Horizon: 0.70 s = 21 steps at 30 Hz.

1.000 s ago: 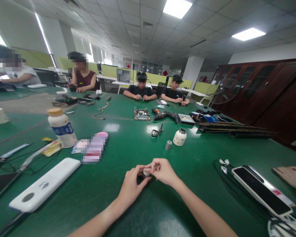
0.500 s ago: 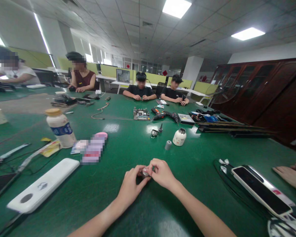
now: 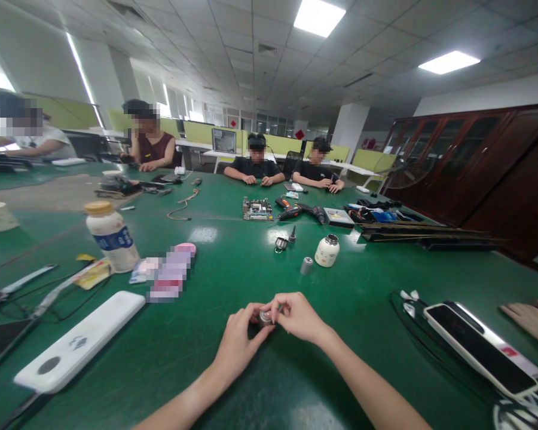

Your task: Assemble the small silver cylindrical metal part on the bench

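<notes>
My left hand [image 3: 237, 337] and my right hand [image 3: 298, 316] meet just above the green table [image 3: 233, 263], near its front edge. Both pinch a small round metal part [image 3: 265, 316] between their fingertips; most of it is hidden by the fingers. Further out on the table lie a small grey cylinder [image 3: 306, 265], a white jar [image 3: 326, 250] and a small metal fitting [image 3: 281, 242], all out of reach of my fingers.
A white bottle [image 3: 112, 237] and a white flat device [image 3: 78, 342] lie to the left. A phone [image 3: 482, 348] and another person's hand [image 3: 529, 319] are at the right. Several people sit along the far side, with a circuit board [image 3: 257, 209] and tools [image 3: 301, 210].
My hands keep their hold on the small metal part and have barely shifted. The view has tilted slightly.
</notes>
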Available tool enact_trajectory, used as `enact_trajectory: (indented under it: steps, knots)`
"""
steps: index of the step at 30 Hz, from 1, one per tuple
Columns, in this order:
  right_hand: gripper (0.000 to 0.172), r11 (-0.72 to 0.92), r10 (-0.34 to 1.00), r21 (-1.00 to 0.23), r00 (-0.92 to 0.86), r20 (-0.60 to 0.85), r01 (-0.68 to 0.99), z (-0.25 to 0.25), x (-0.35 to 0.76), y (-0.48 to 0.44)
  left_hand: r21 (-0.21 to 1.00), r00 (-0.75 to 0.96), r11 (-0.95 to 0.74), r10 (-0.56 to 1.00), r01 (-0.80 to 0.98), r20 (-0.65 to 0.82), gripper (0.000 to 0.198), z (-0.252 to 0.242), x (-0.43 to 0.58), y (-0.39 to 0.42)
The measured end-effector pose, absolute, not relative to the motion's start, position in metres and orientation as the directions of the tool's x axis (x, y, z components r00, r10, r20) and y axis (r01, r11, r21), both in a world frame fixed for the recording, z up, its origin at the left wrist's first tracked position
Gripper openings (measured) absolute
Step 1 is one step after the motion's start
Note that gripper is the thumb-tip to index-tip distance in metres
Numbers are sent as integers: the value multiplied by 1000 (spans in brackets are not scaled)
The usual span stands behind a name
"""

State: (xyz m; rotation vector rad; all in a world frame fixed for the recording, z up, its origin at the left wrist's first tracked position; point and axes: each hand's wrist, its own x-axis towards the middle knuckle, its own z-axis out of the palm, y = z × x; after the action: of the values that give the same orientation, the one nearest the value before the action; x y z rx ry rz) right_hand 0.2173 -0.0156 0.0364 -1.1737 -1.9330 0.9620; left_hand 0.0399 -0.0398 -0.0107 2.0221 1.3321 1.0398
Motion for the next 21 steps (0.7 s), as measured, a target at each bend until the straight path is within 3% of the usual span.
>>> enact_trajectory:
  steps: [7,13,21]
  knots:
    - [24,381,908,-850,-321,270,363,30,211,-18,750,230,-389,921,535,314,23,-14,40,-38]
    - [25,473,880,-759,-290,377,447,29,206,-21,754,226,-386,922,532,313,24,-13,41,-38]
    - [40,406,912,-872,-61,405,273,24,223,3,748,206,-375,927,547,313,28,-12,40,-39]
